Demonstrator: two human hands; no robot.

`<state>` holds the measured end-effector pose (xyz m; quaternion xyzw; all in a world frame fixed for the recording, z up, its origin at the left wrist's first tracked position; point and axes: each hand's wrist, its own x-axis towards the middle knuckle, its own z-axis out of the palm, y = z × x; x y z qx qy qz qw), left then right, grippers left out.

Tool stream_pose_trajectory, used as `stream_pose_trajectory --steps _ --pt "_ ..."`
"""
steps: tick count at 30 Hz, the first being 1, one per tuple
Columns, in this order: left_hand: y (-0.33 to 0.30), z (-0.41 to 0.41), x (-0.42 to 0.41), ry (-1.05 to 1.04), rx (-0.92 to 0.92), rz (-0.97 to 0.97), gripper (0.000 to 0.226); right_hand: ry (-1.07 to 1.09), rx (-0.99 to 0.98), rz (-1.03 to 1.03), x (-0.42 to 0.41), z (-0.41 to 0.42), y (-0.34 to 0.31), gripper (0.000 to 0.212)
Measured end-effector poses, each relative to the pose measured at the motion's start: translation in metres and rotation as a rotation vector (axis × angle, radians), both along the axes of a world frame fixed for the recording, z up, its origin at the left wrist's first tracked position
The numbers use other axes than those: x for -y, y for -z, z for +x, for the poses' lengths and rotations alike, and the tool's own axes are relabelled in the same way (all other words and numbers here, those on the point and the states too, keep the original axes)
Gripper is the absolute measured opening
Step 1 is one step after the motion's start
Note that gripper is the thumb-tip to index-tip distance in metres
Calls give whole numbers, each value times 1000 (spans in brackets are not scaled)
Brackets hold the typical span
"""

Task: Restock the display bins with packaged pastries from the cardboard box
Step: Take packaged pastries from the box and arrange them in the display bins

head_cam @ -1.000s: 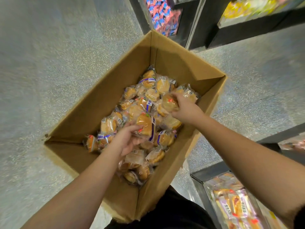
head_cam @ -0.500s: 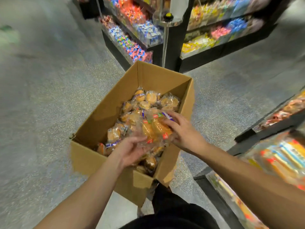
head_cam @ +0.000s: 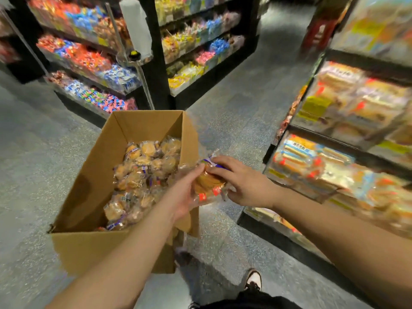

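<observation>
Now that both hands, left (head_cam: 186,192) and right (head_cam: 243,186), have lifted pastries (head_cam: 208,184) clear of the box (head_cam: 89,186), fingers clamped on them, binning (head_cam: 312,166) comes next.

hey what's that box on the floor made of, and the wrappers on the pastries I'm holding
Cardboard box: plain brown cardboard, matte, with folded flaps and creased edges.
Pastry wrappers: apparently thin clear plastic film; it glints, crinkles, and shows the golden pastries through it. Left hand and right hand hold the bundle.

pastries (head_cam: 208,184) lifted out | now past cardboard box (head_cam: 93,175) right wall
</observation>
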<state>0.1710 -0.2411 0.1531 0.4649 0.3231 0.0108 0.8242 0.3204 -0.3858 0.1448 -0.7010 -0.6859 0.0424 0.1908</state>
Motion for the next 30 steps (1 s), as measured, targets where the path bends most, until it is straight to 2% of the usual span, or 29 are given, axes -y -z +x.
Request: stream_pose_trajectory --steps 1,3,5,6,7,8,10,12,14,16,19,22,25,28,30 --pt "1 9 7 32 -26 36 36 37 -65 -10 17 1 -5 72" --pt "-1 28 20 81 -67 110 61 126 -247 -10 48 2 -16 71" --pt "-3 51 42 143 -85 171 97 261 -451 48 82 8 -24 56" --pt "-6 62 56 180 -82 194 107 355 -532 82 99 13 -27 50" --pt "-8 74 73 204 -64 208 108 460 -594 122 116 18 -28 48" --pt "-11 85 92 221 -45 211 99 556 -646 152 134 23 -29 52" --pt "-17 107 135 262 -22 237 86 720 -840 142 176 33 -31 69" --pt "-22 128 182 346 11 264 99 795 -1112 138 227 42 -33 72" --pt "-25 146 234 433 58 304 109 853 -1262 110 285 54 -32 67" --pt "-25 162 289 499 100 329 113 932 -1272 53 345 64 -32 72" --pt "-22 179 371 603 123 342 120 995 -1351 72 432 74 -27 67" --pt "-15 199 445 664 96 291 92 1056 -1467 184 511 76 -20 64" --pt "-11 216 519 725 95 268 75 1088 -1570 333 581 71 -12 65" --pt "-17 225 579 821 115 240 59 1143 -1570 410 638 66 -14 74" --pt "-16 235 610 854 136 244 67 1183 -1548 453 672 63 -17 87"
